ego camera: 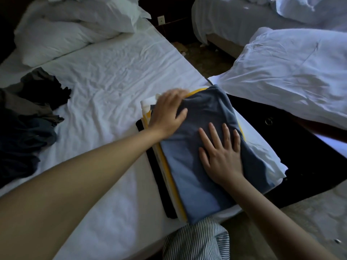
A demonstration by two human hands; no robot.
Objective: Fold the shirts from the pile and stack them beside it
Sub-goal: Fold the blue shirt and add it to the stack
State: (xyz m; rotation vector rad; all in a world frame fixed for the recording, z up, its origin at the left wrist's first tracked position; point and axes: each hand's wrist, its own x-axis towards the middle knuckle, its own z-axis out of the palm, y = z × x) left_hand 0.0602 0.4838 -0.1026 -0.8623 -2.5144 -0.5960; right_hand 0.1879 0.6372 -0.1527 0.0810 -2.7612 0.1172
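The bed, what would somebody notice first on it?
Two hands, the left hand and right hand, rest on a folded blue shirt topping a stack near the right edge of the bed. A dark pile of clothes lies crumpled at the left, with white pillows at the far end.

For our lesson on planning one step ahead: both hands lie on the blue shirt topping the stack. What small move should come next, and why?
Probably lift the left hand and reach for the dark pile. The blue shirt already lies folded on the stack, with the right hand flat on it, while unfolded clothes wait to the left on the bed.
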